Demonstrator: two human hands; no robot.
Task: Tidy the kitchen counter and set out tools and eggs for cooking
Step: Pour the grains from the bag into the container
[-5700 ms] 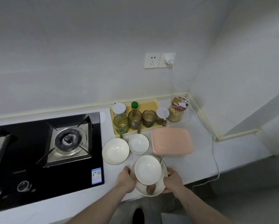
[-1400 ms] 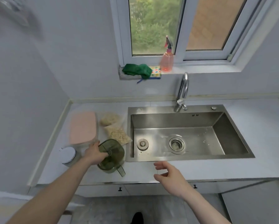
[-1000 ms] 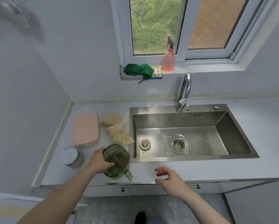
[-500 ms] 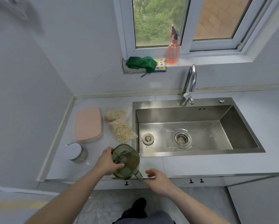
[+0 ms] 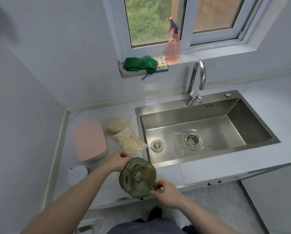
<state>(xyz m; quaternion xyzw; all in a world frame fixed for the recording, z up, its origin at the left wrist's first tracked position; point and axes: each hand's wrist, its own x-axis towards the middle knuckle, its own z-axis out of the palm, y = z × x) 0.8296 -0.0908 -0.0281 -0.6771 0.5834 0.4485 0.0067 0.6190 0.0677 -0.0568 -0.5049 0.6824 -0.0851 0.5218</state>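
Head view: the right hand point(image 5: 166, 193), which half a second ago only hovered at the table edge, has now closed on the handle of the translucent green lidded plastic container point(image 5: 137, 177), its fingers point(image 5: 155, 185) pinching the handle at the container's near right corner. The left hand point(image 5: 115, 160) still grips the container's far left rim, fingers curled round it. The container has come nearer the person and now hangs at the front lip of the pale grey table point(image 5: 209, 168), partly past the edge, where a second ago it stood further in beside the sink. With both hands on it, it looks lifted and ready to carry off or open; that would be one piece tidied or one tool fetched.

Just beyond the left fingers lie two clear bags of pale grain point(image 5: 128, 139), the nearer one almost touching the knuckles. Further left of them sits a pink-lidded rectangular box point(image 5: 90, 141), and nearer, left of the forearm, a white-lidded round jar point(image 5: 78, 173). Right of both hands opens the stainless steel sink point(image 5: 252, 132) with its chrome tap point(image 5: 196, 81). The nearer grain bag is the only thing close enough to snag; the path toward the person is free.
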